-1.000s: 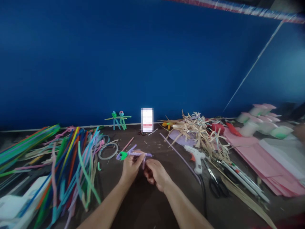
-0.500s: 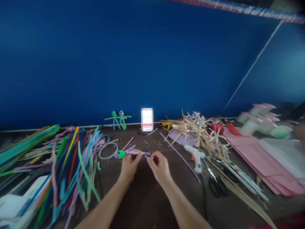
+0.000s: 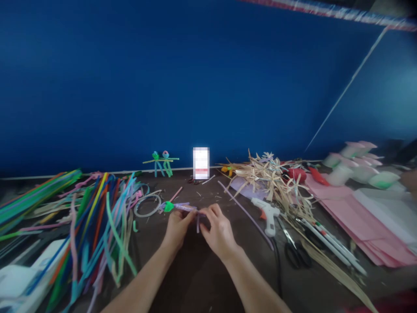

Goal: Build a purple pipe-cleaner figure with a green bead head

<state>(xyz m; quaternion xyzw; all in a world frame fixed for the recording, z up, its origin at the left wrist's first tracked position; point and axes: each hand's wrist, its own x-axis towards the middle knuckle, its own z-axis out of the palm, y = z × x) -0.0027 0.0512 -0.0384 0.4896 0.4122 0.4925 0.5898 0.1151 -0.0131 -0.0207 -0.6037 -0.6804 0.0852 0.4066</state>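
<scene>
Between my hands is a small purple pipe-cleaner figure [image 3: 184, 208] with a bright green part at its left end. My left hand [image 3: 177, 225] pinches the figure's body from below. At its right end, the fingers of my right hand [image 3: 217, 226] are closed on the purple pipe cleaner. A short purple end [image 3: 197, 224] hangs down between the two hands. Just left of the figure lies a clear ring [image 3: 147, 205], apart from my hands. Two finished-looking pipe-cleaner figures [image 3: 161, 163] lean at the wall behind.
Many coloured pipe cleaners [image 3: 97, 226] are heaped at left. To the right lie a white glue gun [image 3: 267, 214], black-handled scissors [image 3: 296, 252], dried straw flowers [image 3: 270, 174] and pink sheets [image 3: 352, 217]. A bright, blurred-out upright rectangle [image 3: 201, 163] stands at the back.
The figure has tilted slightly and its green part has shifted right and up. My right hand has moved in closer to the left, and a purple end now hangs down.
</scene>
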